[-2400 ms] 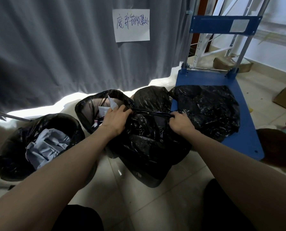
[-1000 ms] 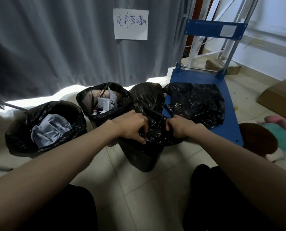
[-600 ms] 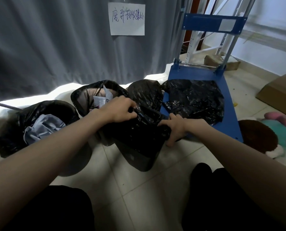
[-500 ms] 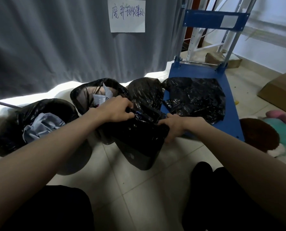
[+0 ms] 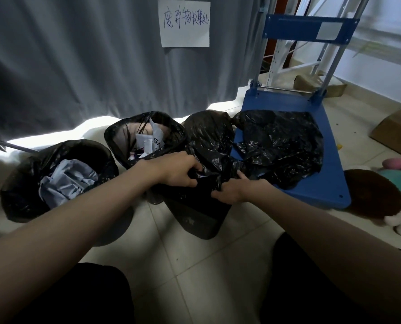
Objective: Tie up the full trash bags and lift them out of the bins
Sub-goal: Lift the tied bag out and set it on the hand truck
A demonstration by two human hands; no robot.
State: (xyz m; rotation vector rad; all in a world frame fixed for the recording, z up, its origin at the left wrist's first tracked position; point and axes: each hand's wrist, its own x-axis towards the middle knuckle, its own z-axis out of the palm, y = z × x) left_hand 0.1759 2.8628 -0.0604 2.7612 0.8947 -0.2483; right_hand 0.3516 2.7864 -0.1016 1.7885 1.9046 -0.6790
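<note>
A dark bin (image 5: 202,220) stands on the tiles in front of me, lined with a black trash bag (image 5: 195,195). My left hand (image 5: 178,170) pinches the gathered top of that bag on its left. My right hand (image 5: 235,189) grips the bag's top on its right, close to the left hand. Behind it stands a second bin with an open black bag (image 5: 171,132) holding paper scraps. At the left a third bin's open black bag (image 5: 24,183) holds crumpled grey-blue paper. A tied black bag (image 5: 209,134) rests behind the front bin.
A blue platform trolley (image 5: 321,183) at the right carries a loose black bag (image 5: 283,141). Plush toys (image 5: 377,199) lie beside it and a cardboard box (image 5: 398,134) stands further right. A grey curtain (image 5: 78,54) with a handwritten paper sign (image 5: 184,23) hangs behind the bins.
Both hands have drawn the front bag's edges together from a wide spread into a bunch, and have shifted their grips around the gathered top.
</note>
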